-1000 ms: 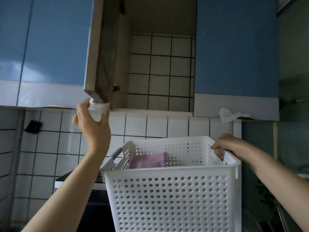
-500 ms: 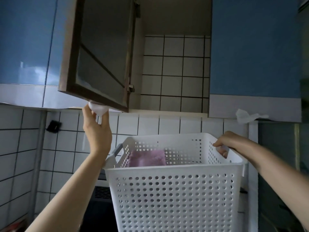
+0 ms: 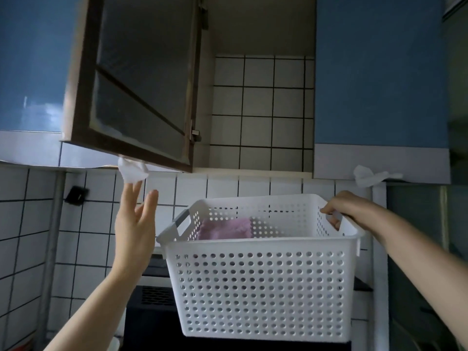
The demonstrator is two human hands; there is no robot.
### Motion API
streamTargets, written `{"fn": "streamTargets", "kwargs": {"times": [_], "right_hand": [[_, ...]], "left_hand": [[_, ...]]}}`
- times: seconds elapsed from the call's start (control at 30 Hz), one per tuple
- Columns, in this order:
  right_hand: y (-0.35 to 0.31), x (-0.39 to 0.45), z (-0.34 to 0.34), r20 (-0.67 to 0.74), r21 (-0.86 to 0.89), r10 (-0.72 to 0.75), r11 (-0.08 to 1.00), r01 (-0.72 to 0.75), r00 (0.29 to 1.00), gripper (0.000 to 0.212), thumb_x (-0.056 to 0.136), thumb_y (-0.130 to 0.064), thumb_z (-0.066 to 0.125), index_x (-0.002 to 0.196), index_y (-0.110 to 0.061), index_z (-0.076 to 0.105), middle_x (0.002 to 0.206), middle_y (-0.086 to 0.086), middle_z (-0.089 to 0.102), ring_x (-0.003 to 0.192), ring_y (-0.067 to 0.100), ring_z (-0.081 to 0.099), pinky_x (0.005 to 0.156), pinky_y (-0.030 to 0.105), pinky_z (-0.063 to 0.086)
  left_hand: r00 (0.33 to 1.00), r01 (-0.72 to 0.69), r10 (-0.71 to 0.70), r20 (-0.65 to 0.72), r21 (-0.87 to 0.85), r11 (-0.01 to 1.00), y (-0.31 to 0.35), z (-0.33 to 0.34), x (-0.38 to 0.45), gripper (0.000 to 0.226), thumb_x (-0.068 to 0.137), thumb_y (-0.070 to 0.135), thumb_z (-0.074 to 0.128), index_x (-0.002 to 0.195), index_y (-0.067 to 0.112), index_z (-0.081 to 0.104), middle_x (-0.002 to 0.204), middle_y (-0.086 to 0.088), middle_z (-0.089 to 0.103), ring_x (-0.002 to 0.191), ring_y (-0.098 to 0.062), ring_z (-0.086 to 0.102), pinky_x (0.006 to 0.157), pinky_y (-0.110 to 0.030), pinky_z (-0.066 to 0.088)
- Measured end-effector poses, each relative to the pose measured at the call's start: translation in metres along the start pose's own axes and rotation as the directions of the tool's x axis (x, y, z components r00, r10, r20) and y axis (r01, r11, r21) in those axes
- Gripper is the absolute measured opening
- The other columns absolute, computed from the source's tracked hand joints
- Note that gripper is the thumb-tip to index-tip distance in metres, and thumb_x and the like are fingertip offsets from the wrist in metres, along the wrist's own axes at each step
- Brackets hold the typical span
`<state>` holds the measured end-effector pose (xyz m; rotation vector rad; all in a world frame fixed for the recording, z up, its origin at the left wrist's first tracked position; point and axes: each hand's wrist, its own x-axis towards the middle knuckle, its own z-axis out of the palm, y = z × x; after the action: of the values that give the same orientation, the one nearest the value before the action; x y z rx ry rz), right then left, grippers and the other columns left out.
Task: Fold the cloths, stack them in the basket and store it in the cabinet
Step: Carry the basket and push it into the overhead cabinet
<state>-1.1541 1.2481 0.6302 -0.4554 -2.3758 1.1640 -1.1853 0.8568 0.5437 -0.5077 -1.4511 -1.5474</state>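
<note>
Basket (image 3: 263,295): a white plastic basket with rows of round holes through its walls, a solid rim, and a cut-out handle with a grey grip at each short end. It is held up in the air below the open cabinet, in front of the tiled wall, tipped slightly so the inside shows.
Basket contents: a folded pink cloth (image 3: 224,228) with a fuzzy nap lies flat at the far left of the basket floor, close to the left handle. How many layers it has cannot be told. The rest of the floor that shows is bare plastic.
Right hand (image 3: 340,207): its fingers curl over the rim and through the handle opening at the basket's right end, gripping it; the fingertips show inside the wall.
Left hand (image 3: 135,221): raised beside the basket's left end and apart from it, palm turned inward, fingers straight and loosely spread, holding nothing. The fingertips reach just under a white wad of paper (image 3: 133,171) stuck at the lower edge of the door; whether they touch it cannot be told.
Cabinet (image 3: 258,46): a wall cabinet, open, its inside showing a white tiled back wall with dark grout and a plain ceiling; no contents are visible in the part that shows.
Cabinet door (image 3: 136,82): swung out to the left, dark brown frame with a diagonal brace on its inner face.
Neighbouring fronts: blue doors (image 3: 379,72) on either side, with a second white paper wad (image 3: 367,176) under the right one.
</note>
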Motion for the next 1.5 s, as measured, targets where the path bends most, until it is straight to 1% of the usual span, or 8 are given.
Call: {"fn": "streamTargets", "kwargs": {"times": [0.13,0.23,0.37,0.6,0.73,0.9,1.27,1.5], "right_hand": [[-0.001,-0.004,-0.009,0.001,0.02,0.0,1.0,0.0,1.0,0.01,0.084,-0.001,0.062,0.085,0.008,0.057,0.064,0.022,0.062,0.047,0.025,0.056,0.052,0.03,0.048],[-0.009,-0.008,-0.015,-0.016,-0.013,-0.009,1.0,0.009,1.0,0.016,0.082,-0.007,0.067,0.077,0.006,0.061,0.055,0.018,0.064,0.055,0.027,0.059,0.06,0.034,0.049],[-0.023,-0.029,-0.029,0.031,0.065,-0.048,0.997,0.046,0.998,0.016,0.082,-0.017,0.07,0.082,-0.001,0.064,0.071,0.015,0.068,0.061,0.026,0.06,0.057,0.029,0.047],[-0.033,-0.057,-0.069,0.023,0.407,-0.216,0.894,0.188,0.976,0.013,0.082,-0.022,0.061,0.074,-0.013,0.063,0.076,0.006,0.063,0.057,0.016,0.056,0.054,0.027,0.042],[-0.045,-0.065,-0.085,-0.174,0.584,-0.317,0.729,0.357,0.932,0.034,0.087,-0.02,0.053,0.054,-0.021,0.059,0.057,0.001,0.06,0.042,0.01,0.056,0.058,0.03,0.04],[-0.062,-0.069,-0.095,-0.318,0.759,-0.242,0.514,0.399,0.917,0.032,0.09,-0.034,0.052,0.064,-0.019,0.059,0.043,-0.002,0.06,0.042,0.014,0.058,0.061,0.029,0.044],[-0.092,-0.06,-0.086,-0.395,0.638,-0.388,0.537,0.552,0.833,0.057,0.096,-0.061,0.02,0.077,-0.024,0.059,0.074,0.0,0.066,0.071,0.013,0.063,0.074,0.028,0.048],[-0.103,-0.062,-0.064,-0.443,0.483,-0.442,0.615,0.623,0.78,0.077,0.071,-0.085,0.002,0.09,-0.045,0.066,0.104,-0.003,0.07,0.109,0.017,0.061,0.105,0.043,0.038]], "left_hand": [[0.979,0.2,-0.197,0.045,-0.064,0.978,-0.019,-0.006,-0.058,0.072,0.08,0.075,0.04,0.135,0.03,0.048,0.136,0.005,0.055,0.123,-0.013,0.052,0.106,-0.042,0.037],[0.951,0.284,-0.262,0.161,-0.126,0.951,-0.009,0.005,-0.089,0.046,0.079,0.07,0.044,0.101,0.036,0.066,0.099,-0.004,0.072,0.093,-0.025,0.067,0.081,-0.044,0.053],[0.968,0.235,-0.221,0.118,-0.128,0.963,0.017,0.02,-0.095,0.039,0.069,0.057,0.073,0.097,0.037,0.053,0.09,0.004,0.071,0.077,-0.015,0.07,0.064,-0.04,0.057],[0.997,0.08,-0.079,0.014,-0.099,0.992,0.054,0.039,-0.067,0.042,0.067,0.054,0.071,0.096,0.034,0.049,0.081,0.011,0.067,0.068,-0.006,0.066,0.053,-0.029,0.053],[1.0,0.019,-0.02,-0.009,-0.143,0.99,0.08,0.052,-0.043,0.042,0.068,0.048,0.07,0.101,0.036,0.048,0.087,0.009,0.066,0.074,-0.009,0.068,0.059,-0.034,0.055],[0.994,-0.068,0.057,-0.091,-0.123,0.99,0.1,0.069,-0.006,0.054,0.076,0.044,0.072,0.119,0.027,0.044,0.097,0.013,0.062,0.086,-0.007,0.063,0.066,-0.031,0.052],[0.967,-0.193,0.195,-0.164,0.03,0.981,0.111,0.093,0.067,0.067,0.078,0.06,0.061,0.132,0.029,0.039,0.109,0.011,0.059,0.093,-0.01,0.059,0.084,-0.038,0.05],[0.954,-0.198,0.229,-0.196,0.165,0.966,0.1,0.101,0.097,0.07,0.082,0.065,0.052,0.138,0.03,0.029,0.119,0.002,0.059,0.103,-0.022,0.06,0.093,-0.048,0.047]]}}
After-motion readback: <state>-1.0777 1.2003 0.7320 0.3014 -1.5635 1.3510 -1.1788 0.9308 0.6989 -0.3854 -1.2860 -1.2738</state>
